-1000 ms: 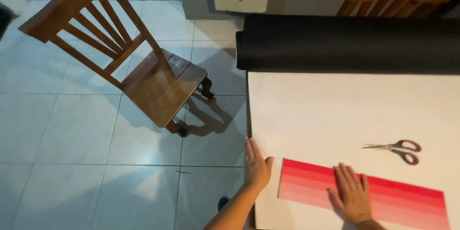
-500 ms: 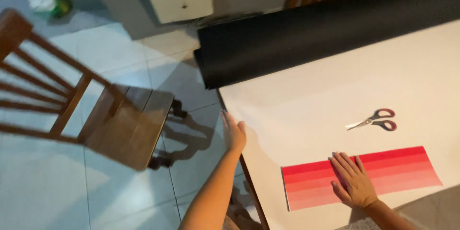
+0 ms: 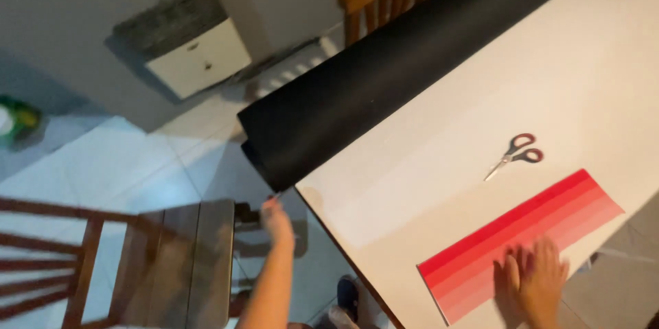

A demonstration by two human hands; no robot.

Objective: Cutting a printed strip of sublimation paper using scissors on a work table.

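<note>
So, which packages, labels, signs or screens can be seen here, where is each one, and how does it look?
Green container: on the floor at the far left edge, blurred, green with a yellow patch; its kind cannot be told.
Wall-mounted box: low on the grey wall, white front, dark top; any label on it is too small to tell.
No signs or screens are in view.

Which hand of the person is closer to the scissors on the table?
The right hand. It lies flat on the red striped paper, just below the scissors. The left hand is off the table's left edge, near the black roll, much farther away.
</note>
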